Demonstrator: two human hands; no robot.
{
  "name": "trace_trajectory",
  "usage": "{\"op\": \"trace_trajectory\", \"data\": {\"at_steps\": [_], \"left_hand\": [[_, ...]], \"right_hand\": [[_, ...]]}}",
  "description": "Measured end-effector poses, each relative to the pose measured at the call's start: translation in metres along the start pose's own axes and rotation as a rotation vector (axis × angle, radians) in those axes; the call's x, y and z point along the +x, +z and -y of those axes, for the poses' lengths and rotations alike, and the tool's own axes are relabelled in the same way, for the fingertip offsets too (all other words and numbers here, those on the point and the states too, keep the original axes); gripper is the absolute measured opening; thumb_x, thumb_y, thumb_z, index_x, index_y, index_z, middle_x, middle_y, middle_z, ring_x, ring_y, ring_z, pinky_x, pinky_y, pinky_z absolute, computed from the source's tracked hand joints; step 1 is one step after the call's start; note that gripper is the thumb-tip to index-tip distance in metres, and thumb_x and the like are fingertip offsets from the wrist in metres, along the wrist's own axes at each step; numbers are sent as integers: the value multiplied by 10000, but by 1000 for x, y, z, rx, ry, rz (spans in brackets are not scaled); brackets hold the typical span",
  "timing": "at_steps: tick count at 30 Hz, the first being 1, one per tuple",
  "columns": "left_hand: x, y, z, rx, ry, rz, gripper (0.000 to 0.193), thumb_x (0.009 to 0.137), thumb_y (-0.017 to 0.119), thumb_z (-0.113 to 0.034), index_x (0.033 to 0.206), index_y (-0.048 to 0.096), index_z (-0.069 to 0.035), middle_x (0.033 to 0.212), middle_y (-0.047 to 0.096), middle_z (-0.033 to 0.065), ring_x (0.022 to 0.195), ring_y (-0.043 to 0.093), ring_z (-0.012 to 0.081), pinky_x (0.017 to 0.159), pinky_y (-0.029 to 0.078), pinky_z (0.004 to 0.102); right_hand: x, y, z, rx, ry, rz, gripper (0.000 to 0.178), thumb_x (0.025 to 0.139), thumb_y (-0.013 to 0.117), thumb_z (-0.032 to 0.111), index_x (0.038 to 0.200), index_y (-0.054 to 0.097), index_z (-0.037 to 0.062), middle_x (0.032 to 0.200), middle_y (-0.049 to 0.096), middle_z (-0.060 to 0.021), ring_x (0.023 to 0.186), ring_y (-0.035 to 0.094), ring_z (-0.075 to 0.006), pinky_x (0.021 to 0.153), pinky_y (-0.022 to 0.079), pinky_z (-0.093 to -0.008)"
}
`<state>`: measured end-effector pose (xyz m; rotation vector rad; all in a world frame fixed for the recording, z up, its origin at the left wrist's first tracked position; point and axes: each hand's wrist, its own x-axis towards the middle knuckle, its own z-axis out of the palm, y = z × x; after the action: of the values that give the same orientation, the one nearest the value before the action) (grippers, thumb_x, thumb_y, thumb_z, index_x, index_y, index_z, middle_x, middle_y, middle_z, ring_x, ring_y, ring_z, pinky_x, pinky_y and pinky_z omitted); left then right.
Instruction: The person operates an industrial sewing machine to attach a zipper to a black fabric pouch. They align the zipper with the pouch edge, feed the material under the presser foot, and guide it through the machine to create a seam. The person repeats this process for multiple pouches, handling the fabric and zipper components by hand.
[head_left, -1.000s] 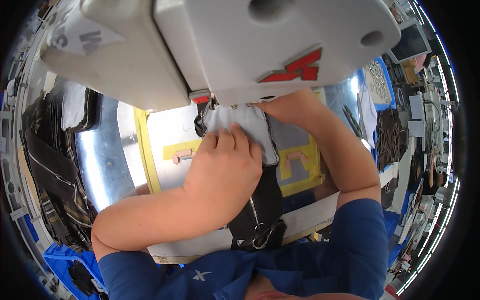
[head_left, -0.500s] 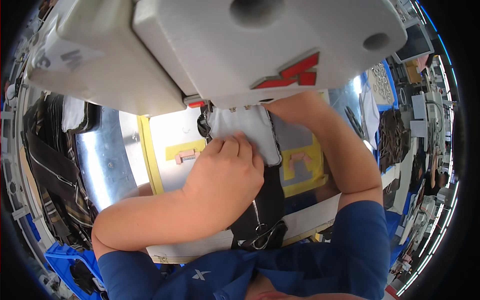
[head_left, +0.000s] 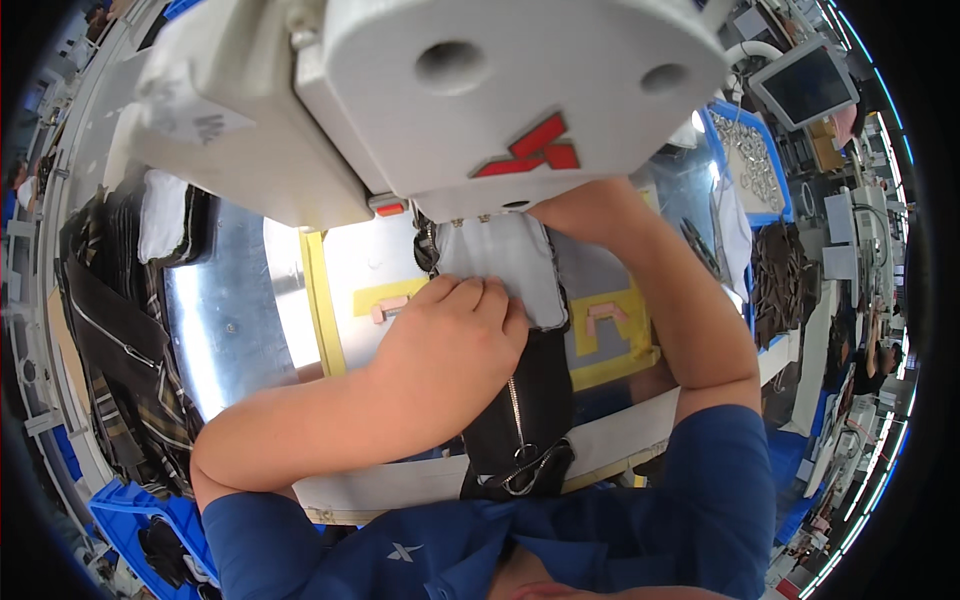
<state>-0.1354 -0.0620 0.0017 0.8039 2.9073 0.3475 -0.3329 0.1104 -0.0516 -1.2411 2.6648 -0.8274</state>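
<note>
A pale grey fabric piece point(head_left: 497, 255) with dark, rough stitched edges lies under the head of a white sewing machine point(head_left: 520, 110). My left hand point(head_left: 455, 335) rests on its near part, knuckles up, fingers bent and pressed together on the cloth. Beyond the fabric's right edge is my right hand point(head_left: 580, 215); the machine head hides its fingers. From beneath the grey piece a black fabric strip point(head_left: 540, 400) runs toward me, with a metal zipper point(head_left: 516, 410) along it and a ring pull near the table's front edge. A dark zipper coil point(head_left: 425, 248) shows at the left edge.
Stacked dark and plaid garment pieces point(head_left: 115, 330) lie at the left. Yellow tape point(head_left: 322, 300) and pink angled guides point(head_left: 606, 315) mark the table. At the right are scissors point(head_left: 700, 245), a blue tray of metal parts point(head_left: 750, 165) and a monitor point(head_left: 805, 85). A blue bin point(head_left: 150, 530) stands lower left.
The view has shifted, so the machine head sits further left and more of the tray and monitor shows. Both hands stay in nearly the same places at the fabric.
</note>
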Motion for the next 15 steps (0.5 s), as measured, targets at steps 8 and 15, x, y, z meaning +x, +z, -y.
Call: {"op": "trace_trajectory", "data": {"at_steps": [8,15], "left_hand": [[-16,-17,1,-364,-79,-140,488,810,845,-189,1248,706,-26,1322,683,171,1196,664,377,1070,521,487],[-22,-15,5,-176,-69,-257,483,729,781,-38,1209,742,-82,1325,694,165,1181,657,378,1035,533,451]], "right_hand": [[-1,7,14,-45,95,-83,288,863,708,313,842,793,38,839,753,-209,861,736,-424,817,584,-516],[-15,-8,13,-64,137,-4,312,889,730,334,808,766,34,815,741,-196,826,721,-411,773,575,-503]]}}
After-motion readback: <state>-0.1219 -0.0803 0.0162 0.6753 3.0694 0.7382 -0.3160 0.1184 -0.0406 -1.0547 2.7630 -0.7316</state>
